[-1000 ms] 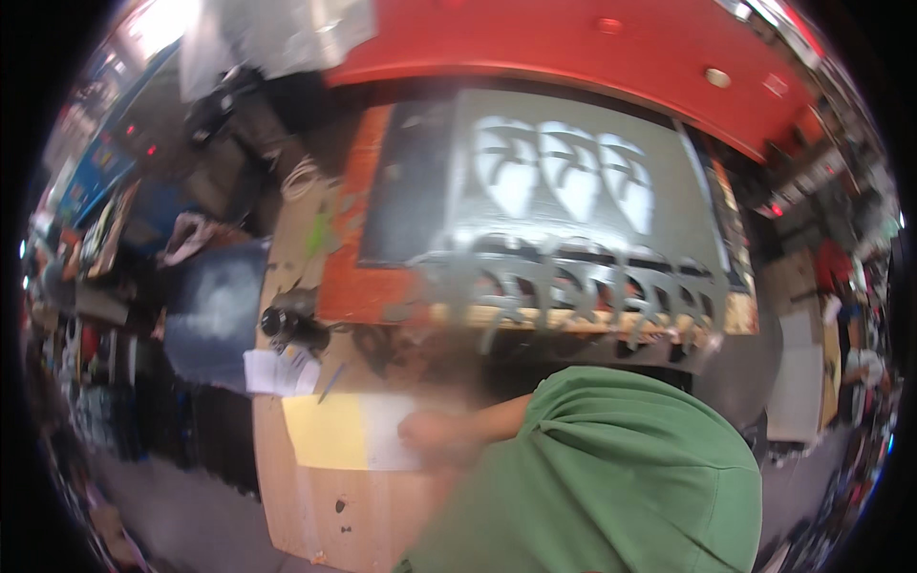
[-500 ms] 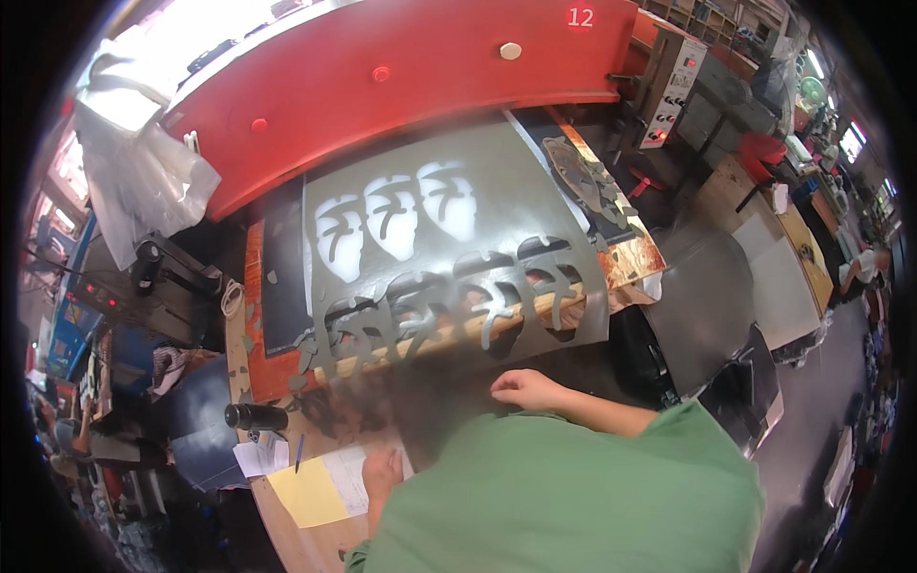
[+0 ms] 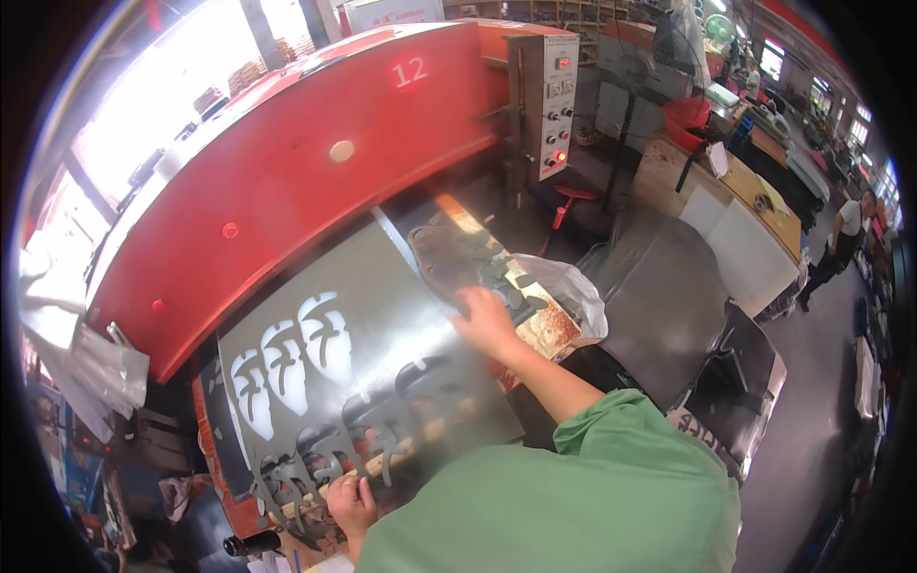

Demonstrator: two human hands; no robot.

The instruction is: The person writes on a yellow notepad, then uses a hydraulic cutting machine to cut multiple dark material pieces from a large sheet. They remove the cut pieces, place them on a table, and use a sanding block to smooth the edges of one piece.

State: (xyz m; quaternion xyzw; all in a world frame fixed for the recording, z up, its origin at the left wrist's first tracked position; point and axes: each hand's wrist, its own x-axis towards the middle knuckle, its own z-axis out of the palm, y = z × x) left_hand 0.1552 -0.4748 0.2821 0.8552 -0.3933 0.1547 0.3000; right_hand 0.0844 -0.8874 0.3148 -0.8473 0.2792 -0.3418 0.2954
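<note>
One broad red machine beam (image 3: 287, 196) was the largest object in view, spanning the upper left and centre behind the work.

Next in size: a dark grey sheet (image 3: 387, 277), lying in front of the beam and over a board with orange-brown margins (image 3: 546, 329). Three white, leaf-shaped openings (image 3: 328, 339) stood side by side on its left half. Along the edge nearest the person, a row of cut-outs (image 3: 373, 430) left curved grey strips, with wood visible through the gaps.

Green sleeve and shirt (image 3: 564, 497) filled the lower centre. A pale plastic bag (image 3: 81, 329) hung at far left. A grey control box (image 3: 557, 110) stood beyond the beam's right end, one red lamp lit. A clear bag (image 3: 570, 291) sat right of the board.

Hands: well apart. Right hand (image 3: 485, 325) was at the sheet's right edge, near dark offcuts (image 3: 501, 269); could not tell whether it gripped or merely touched. Left hand (image 3: 351, 504) was at the near edge, beside the cut-outs, fingers curled; grip could not be determined.

Smaller items: a black cylinder (image 3: 250, 544) lay left of the left hand; a round cream disc (image 3: 341, 151) sat on the beam's face.
</note>
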